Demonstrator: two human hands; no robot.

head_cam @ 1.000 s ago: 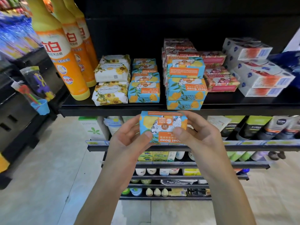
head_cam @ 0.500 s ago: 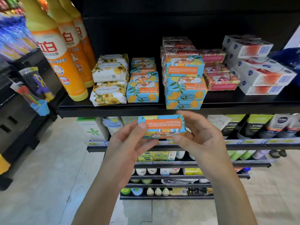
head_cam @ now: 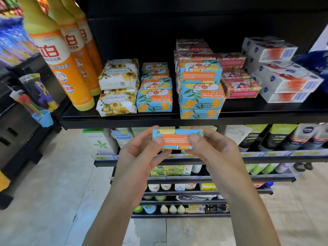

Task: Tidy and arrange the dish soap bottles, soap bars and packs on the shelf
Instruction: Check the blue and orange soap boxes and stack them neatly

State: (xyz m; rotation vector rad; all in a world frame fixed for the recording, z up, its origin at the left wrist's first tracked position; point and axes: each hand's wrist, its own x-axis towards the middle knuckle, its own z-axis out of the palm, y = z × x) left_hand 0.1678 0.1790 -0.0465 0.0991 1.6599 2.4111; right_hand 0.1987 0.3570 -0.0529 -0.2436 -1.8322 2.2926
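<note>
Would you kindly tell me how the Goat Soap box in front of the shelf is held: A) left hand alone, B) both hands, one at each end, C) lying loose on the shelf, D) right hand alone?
B: the left hand and right hand each pinch one end of the Goat Soap box, just below the top shelf.

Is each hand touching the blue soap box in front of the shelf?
Touching. Head view: the left hand and right hand both pinch the blue soap box, thumbs on its orange label.
</note>
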